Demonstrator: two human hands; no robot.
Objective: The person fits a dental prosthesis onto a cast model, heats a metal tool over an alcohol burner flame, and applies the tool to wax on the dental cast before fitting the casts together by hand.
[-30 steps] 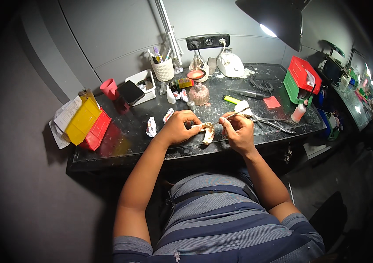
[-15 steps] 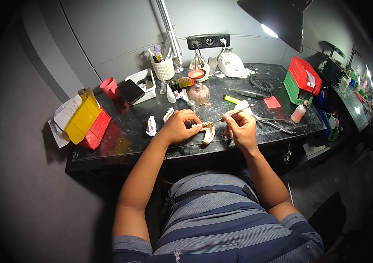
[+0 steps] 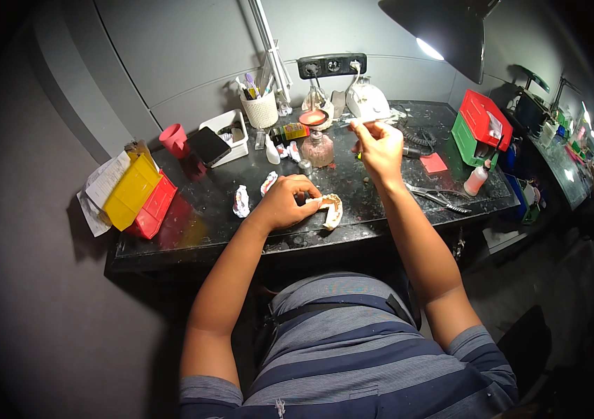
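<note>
My left hand (image 3: 286, 202) is closed on a yellowish dental cast (image 3: 333, 212), holding its left side between thumb and fingers low over the bench. The cast is horseshoe-shaped, with a reddish patch on its inner side. My right hand (image 3: 381, 148) is raised further back, its fingers pinched on a thin metal dental spatula that is mostly hidden now. That hand is to the right of a glass spirit burner (image 3: 318, 151) with pinkish contents. A small orange-red dish (image 3: 313, 118) shows above the burner.
Two white-and-red dental pieces (image 3: 240, 201) lie left of my left hand. Pliers (image 3: 438, 197), a pink wax square (image 3: 434, 163) and a bottle (image 3: 476, 179) lie to the right. Yellow (image 3: 131, 190) and red-green bins (image 3: 482, 129) flank the black bench (image 3: 199, 241); a lamp (image 3: 444, 35) hangs above.
My right hand has moved up and away from the cast with the spatula, to the burner's right. My left hand and the cast stay nearly in place.
</note>
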